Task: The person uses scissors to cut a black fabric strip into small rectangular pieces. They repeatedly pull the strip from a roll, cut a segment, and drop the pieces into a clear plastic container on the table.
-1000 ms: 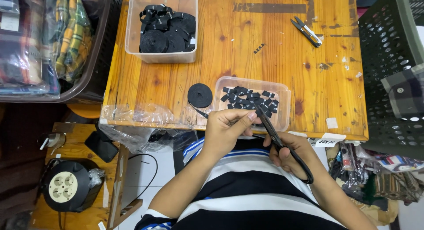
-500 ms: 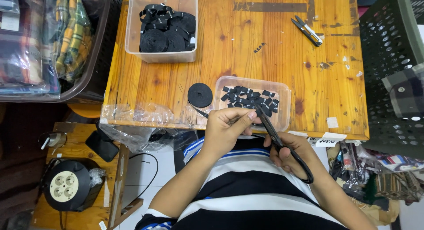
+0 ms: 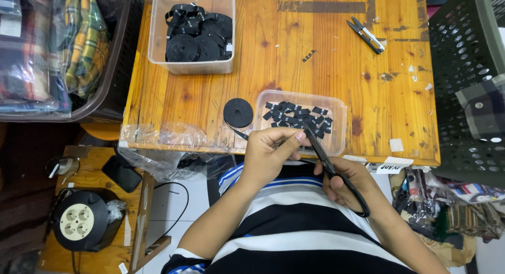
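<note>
Right now L hand point(image 3: 271, 155) pinches black tape point(image 3: 239, 133) taut; R hand point(image 3: 344, 182) clamped on scissors point(image 3: 331, 169) (blades apart); best cut square, w/ pieces dropping in tray point(image 3: 339, 124).

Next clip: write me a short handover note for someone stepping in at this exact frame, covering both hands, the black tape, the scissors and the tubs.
Left hand: pinches the end of the black tape at the table's near edge.
Right hand: holds the black scissors, blades pointing up towards the left fingertips.
Tape roll: flat on the wooden table, its tail running to the left hand.
Small tub: right of the roll, holds a scatter of short black cut pieces.
Large tub: at the far left, holds more black rolls.
Small snips: lie unused at the far right.
Done: many pieces cut. Left: most of the roll.
</note>
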